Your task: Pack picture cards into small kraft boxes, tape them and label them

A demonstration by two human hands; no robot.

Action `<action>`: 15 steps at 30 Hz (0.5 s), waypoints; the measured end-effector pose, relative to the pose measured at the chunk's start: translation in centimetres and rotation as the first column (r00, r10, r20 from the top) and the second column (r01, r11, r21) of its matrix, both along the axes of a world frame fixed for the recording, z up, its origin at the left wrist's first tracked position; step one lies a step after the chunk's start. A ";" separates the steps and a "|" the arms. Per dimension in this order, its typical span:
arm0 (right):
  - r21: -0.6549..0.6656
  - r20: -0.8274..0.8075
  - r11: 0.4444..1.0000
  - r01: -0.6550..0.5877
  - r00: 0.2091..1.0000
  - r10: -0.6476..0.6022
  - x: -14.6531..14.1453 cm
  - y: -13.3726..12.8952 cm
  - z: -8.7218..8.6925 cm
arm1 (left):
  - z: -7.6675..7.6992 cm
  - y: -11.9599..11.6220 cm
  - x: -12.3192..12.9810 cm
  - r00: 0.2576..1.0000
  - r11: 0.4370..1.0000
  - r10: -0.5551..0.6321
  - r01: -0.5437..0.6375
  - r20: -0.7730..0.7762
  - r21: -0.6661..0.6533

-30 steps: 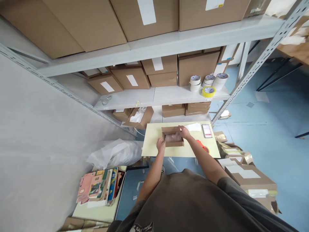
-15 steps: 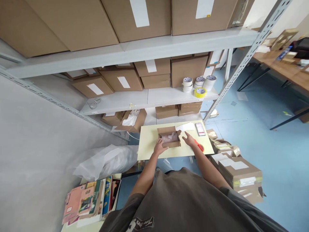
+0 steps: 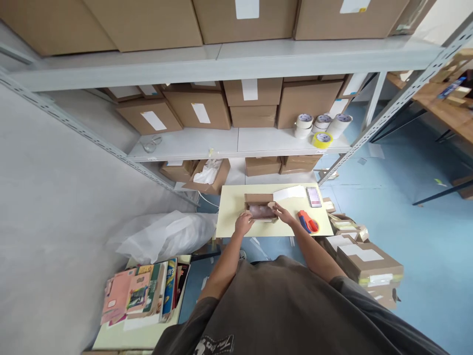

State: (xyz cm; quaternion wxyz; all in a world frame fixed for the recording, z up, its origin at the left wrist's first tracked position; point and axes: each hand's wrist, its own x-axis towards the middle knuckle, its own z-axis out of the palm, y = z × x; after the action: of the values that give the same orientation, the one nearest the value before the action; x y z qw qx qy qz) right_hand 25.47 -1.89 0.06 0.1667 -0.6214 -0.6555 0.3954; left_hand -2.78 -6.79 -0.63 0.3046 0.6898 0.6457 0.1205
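Note:
An open cardboard box (image 3: 258, 198) lies on the pale yellow table (image 3: 231, 209), with wrapped, translucent contents (image 3: 261, 212) inside. My left hand (image 3: 244, 223) grips its near left corner. At the right end, my right hand (image 3: 281, 212) has its fingers closed on the box's side flap. An orange and blue tape dispenser (image 3: 308, 222) rests right of my right hand. Behind the box are a white paper sheet (image 3: 290, 193) and a pixelated, phone-shaped item (image 3: 314, 196).
A metal shelf (image 3: 207, 143) with cartons and tape rolls (image 3: 322, 140) stands beyond the table. Plastic sheeting (image 3: 166, 236) and stacked books (image 3: 136, 293) are at left. Cardboard boxes (image 3: 369, 261) sit on the floor at right.
My right hand has moved left onto the box's right flap, uncovering the tape dispenser. The box's side flap has folded up, and the view has shifted slightly.

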 end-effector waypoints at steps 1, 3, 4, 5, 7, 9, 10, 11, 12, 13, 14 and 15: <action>-0.041 -0.051 0.999 -0.005 0.999 0.003 -0.1 -0.2 -0.1 | 0.0 0.1 -0.5 0.999 1.000 0.025 -0.026 0.041 0.011; -0.126 -0.155 0.992 -0.021 0.988 0.002 -0.2 -0.4 -0.4 | -0.3 0.3 -1.2 0.991 0.995 0.094 -0.096 0.099 0.018; -0.149 -0.187 0.989 -0.026 0.982 -0.003 -0.2 -0.5 -0.6 | -0.4 0.4 -1.4 0.985 0.991 0.133 -0.136 0.112 0.016; -0.160 -0.210 0.987 -0.023 0.978 -0.011 -0.3 -0.6 -0.9 | -0.5 0.6 -1.6 0.979 0.985 0.169 -0.172 0.113 0.014; -0.167 -0.239 0.986 0.019 0.969 -0.059 -0.5 -0.8 -1.5 | -0.7 1.0 -1.7 0.973 0.976 0.213 -0.216 0.093 0.020; -0.160 -0.221 0.979 0.126 0.962 -0.160 -0.8 -1.0 -2.4 | -0.7 1.6 -1.6 0.976 0.976 0.210 -0.212 0.053 0.042; -0.147 -0.185 0.970 0.191 0.958 -0.217 -1.0 -1.2 -2.8 | -0.7 2.0 -1.6 0.980 0.979 0.198 -0.199 0.027 0.044; -0.131 -0.135 0.960 0.247 0.955 -0.264 -1.2 -1.3 -3.2 | -0.5 2.5 -1.6 0.983 0.983 0.182 -0.182 -0.002 0.035; -0.113 -0.075 0.952 0.285 0.953 -0.294 -1.4 -1.5 -3.6 | -0.4 3.1 -1.6 0.987 0.987 0.158 -0.158 -0.031 0.020; -0.094 -0.015 0.949 0.300 0.953 -0.303 -1.6 -1.7 -3.8 | -0.1 3.8 -1.6 0.991 0.992 0.125 -0.124 -0.058 0.006; -0.077 0.038 0.952 0.295 0.955 -0.293 -1.7 -1.8 -4.0 | 0.1 4.6 -1.6 0.994 0.997 0.079 -0.080 -0.081 -0.003; -0.059 0.082 0.959 0.279 0.958 -0.273 -1.9 -2.0 -4.1 | 0.4 5.5 -1.5 0.995 1.000 0.023 -0.024 -0.101 -0.002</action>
State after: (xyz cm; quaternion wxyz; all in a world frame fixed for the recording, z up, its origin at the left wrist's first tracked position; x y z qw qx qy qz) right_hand 23.58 -3.88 -3.99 0.1744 -0.7262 -0.5537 0.3683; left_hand -4.33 -1.33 -0.18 0.2714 0.6868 0.6685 0.0879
